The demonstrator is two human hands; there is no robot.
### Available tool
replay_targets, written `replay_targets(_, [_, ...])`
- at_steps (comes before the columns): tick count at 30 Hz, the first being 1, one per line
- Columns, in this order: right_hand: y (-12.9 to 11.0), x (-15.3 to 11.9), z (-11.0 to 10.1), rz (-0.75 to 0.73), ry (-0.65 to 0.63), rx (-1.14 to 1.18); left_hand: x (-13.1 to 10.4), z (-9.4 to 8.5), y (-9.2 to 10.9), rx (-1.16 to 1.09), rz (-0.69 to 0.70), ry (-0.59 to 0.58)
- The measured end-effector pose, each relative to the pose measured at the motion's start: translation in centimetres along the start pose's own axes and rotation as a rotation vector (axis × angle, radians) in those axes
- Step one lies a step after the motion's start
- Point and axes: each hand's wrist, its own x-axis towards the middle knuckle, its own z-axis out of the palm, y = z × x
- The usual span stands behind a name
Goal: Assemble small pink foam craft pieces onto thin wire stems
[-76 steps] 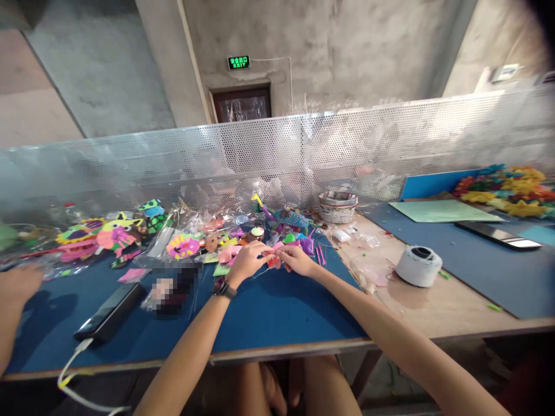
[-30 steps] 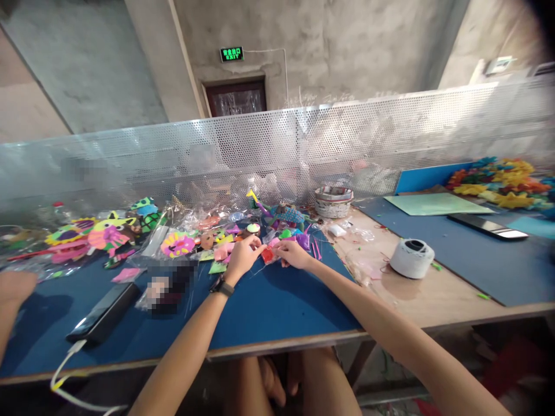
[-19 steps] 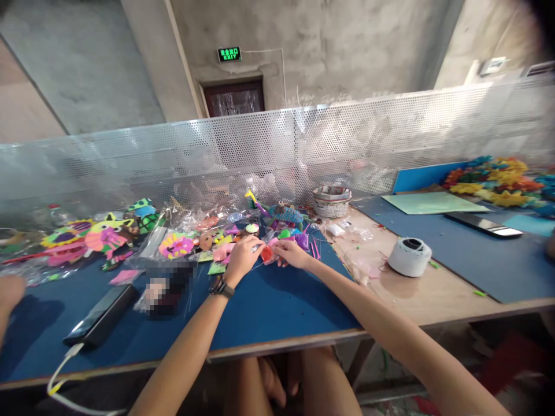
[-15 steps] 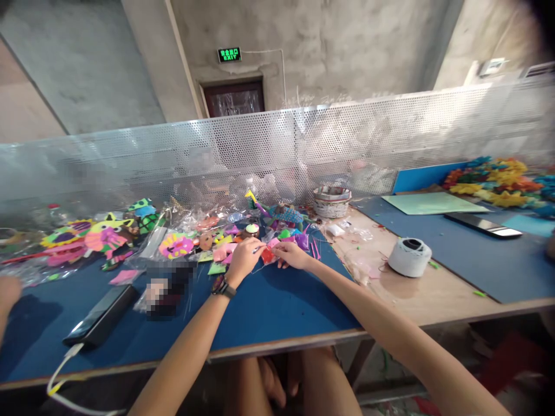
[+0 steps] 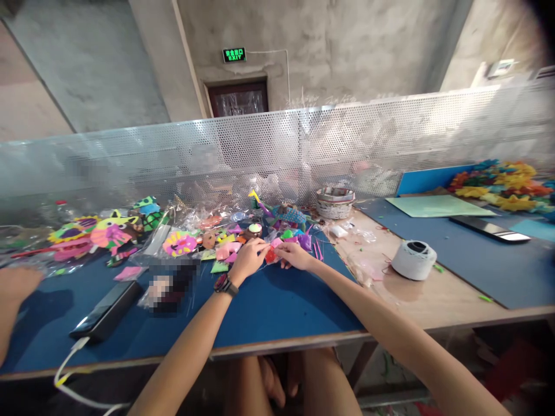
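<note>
Hands (image 5: 248, 258) (image 5: 296, 255) narrowly pinched; red packet (image 5: 271, 255) between

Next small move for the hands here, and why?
Probably ease the red packet slightly toward the near edge of the table. The left hand and right hand are both at it, and the purple packet and other colorful pieces crowd close beyond. Their exact grip is too small to tell.

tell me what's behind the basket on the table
A perforated metal screen rises behind the basket. The basket covers some of its lower part; anything directly behind there can't be seen.
</note>
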Motion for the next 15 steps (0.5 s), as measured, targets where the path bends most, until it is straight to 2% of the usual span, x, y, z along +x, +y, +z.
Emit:
replay_targets(4, [-0.22, -0.16, -0.07, -0.019, -0.008, -0.017, -0.1, -0.15, 0.26, 0.039, 0.024, -0.052])
replay_targets(15, [-0.9, -0.61, 0.15, -0.065, -0.023, -0.056, 0.05, 0.35, 0.02, 0.131, 0.034, -0.058])
